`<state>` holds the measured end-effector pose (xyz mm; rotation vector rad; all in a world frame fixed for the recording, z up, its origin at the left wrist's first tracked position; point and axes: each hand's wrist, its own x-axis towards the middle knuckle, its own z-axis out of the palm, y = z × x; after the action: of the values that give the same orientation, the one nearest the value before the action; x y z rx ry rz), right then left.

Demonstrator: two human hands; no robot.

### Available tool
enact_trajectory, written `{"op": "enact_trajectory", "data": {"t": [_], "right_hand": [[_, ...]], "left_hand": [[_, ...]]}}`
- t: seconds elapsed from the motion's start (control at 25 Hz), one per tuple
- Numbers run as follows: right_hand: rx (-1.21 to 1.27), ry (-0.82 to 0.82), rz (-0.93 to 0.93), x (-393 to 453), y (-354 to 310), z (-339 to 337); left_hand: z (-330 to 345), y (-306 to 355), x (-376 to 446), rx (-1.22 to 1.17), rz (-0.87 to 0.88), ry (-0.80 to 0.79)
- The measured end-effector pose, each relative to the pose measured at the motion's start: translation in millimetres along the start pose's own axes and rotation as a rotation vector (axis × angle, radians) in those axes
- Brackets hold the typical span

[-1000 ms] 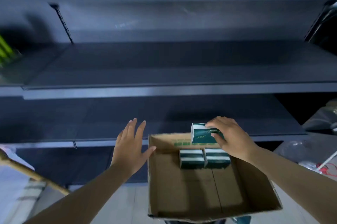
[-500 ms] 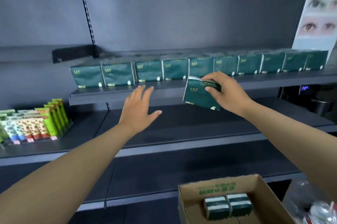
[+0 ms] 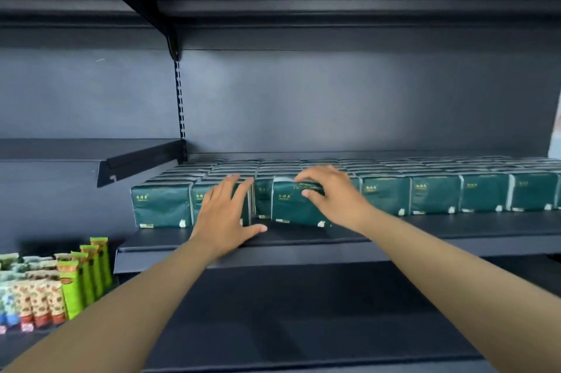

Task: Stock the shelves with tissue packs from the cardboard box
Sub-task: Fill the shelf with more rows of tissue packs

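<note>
A dark green tissue pack [image 3: 291,205] stands at the front of the dark shelf [image 3: 455,228], in front of the stocked row. My right hand [image 3: 331,193] grips its top edge, fingers curled over it. My left hand [image 3: 226,214] lies flat with straight fingers against the front of a shelved pack just to the left, thumb near the shelf lip. Several rows of matching green tissue packs [image 3: 434,193] fill the shelf behind. The cardboard box is out of view.
A lower shelf [image 3: 303,312] stretches below my arms. At the lower left stand green and patterned snack packets [image 3: 73,278]. A slotted upright [image 3: 179,99] and a bracket [image 3: 139,161] sit left of the tissue rows.
The view rose to the tissue shelf. My right hand carried the pack from mid-air onto the shelf front. My left hand reached forward onto a shelved pack. The box dropped out of view.
</note>
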<state>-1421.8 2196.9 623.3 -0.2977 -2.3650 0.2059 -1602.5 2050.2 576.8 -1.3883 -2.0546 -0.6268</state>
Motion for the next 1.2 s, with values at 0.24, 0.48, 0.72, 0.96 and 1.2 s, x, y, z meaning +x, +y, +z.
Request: {"op": "enact_trajectory", "data": {"t": [0.24, 0.48, 0.72, 0.96, 1.2], "right_hand": [[-0.101, -0.077, -0.079, 40, 16, 64], [-0.17, -0.025, -0.119, 40, 24, 69], [-0.202, 0.059, -0.052, 1, 32, 27], [-0.13, 0.121, 0.173, -82, 40, -14], [-0.11, 0.029, 0.266, -208, 46, 0]], "left_hand": [[32, -29, 14, 0.057, -0.036, 0.086], [42, -34, 14, 0.11, 0.001, 0.148], [31, -20, 0, 0.056, -0.008, 0.209], [34, 31, -68, -0.055, 0.005, 0.13], [79, 96, -181, -0.21, -0.008, -0.141]]}}
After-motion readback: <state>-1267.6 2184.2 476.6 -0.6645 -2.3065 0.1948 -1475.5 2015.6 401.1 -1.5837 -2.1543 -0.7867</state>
